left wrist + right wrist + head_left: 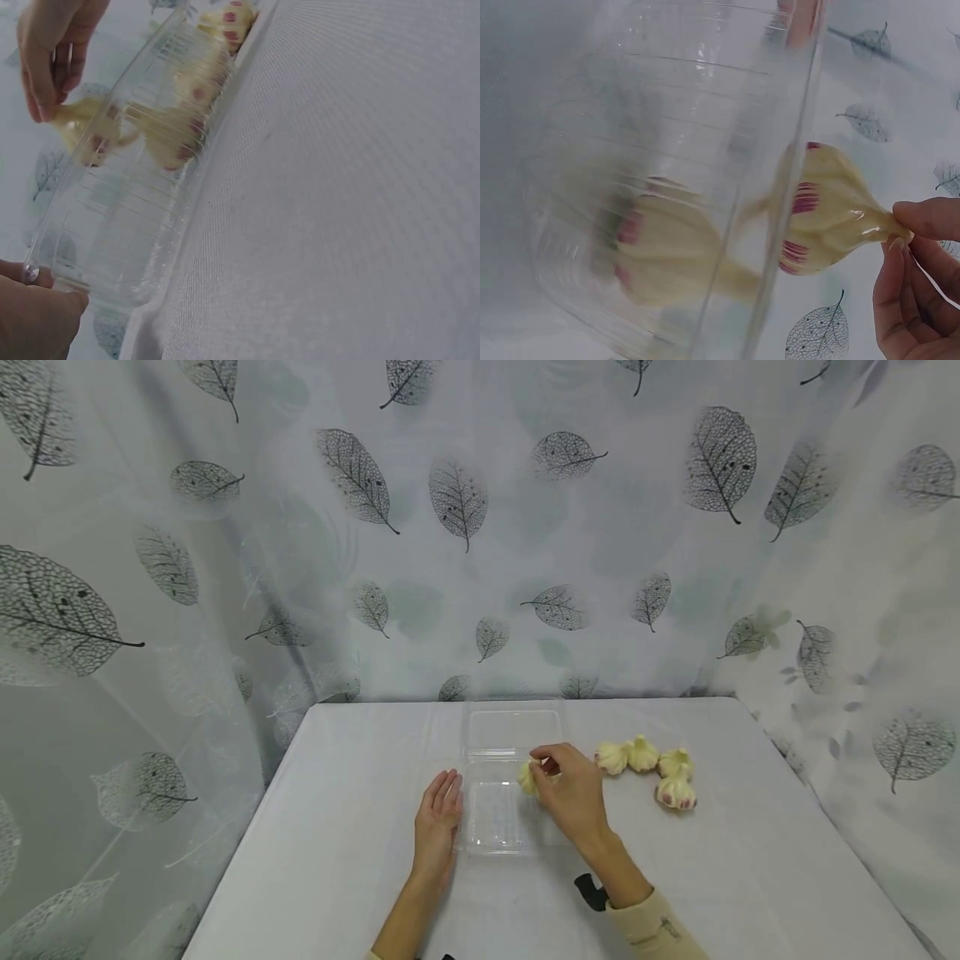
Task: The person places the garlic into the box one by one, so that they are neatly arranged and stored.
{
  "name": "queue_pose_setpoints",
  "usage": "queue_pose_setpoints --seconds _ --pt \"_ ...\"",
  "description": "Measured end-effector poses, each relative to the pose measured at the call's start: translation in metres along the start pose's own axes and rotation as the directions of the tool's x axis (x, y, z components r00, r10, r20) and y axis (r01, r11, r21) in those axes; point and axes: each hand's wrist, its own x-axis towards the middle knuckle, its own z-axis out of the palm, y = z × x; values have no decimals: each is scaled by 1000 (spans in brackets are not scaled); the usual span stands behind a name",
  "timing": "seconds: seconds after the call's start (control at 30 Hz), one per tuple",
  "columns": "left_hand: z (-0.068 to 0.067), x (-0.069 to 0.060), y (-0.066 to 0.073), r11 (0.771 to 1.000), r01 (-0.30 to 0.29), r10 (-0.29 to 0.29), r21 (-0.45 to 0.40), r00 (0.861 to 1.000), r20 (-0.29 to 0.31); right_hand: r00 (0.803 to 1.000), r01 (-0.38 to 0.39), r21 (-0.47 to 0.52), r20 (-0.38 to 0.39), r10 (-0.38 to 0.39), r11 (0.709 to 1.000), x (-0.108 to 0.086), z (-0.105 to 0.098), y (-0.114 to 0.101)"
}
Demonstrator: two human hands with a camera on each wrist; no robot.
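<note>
In the head view my right hand [573,789] pinches a garlic bulb [528,778] by its stem, over the clear plastic box [491,814]. The right wrist view shows thumb and fingertips on the stem of this garlic bulb [829,210], its pink-streaked base towards the box. My left hand [437,827] rests against the box's left side, fingers extended. In the left wrist view the left hand [37,319] touches the rim near one corner. Through the clear wall in the right wrist view, another garlic bulb [671,251] appears blurred.
Several garlic bulbs [642,753] stand on the white table [750,860], right of the box. The box's clear lid [513,729] lies folded open towards the back edge. A leaf-patterned curtain [510,543] hangs behind the table.
</note>
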Motion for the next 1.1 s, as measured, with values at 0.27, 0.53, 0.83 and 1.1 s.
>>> queue_pose_setpoints --seconds 0.27,0.53,0.83,1.1 --pt "-1 0 0 1000 -1 1 -11 1000 3 998 -51 -31 42 52 998 -5 9 2" --pt "-2 -1 -1 1000 -11 11 -5 1000 27 995 -73 -18 72 74 997 -8 17 5" --pt "0 -1 1 1000 -10 10 -10 1000 16 989 -101 -32 107 104 994 -11 25 9" --pt "1 -2 3 1000 -9 9 -2 1000 16 976 -159 -34 147 162 987 -11 27 9"
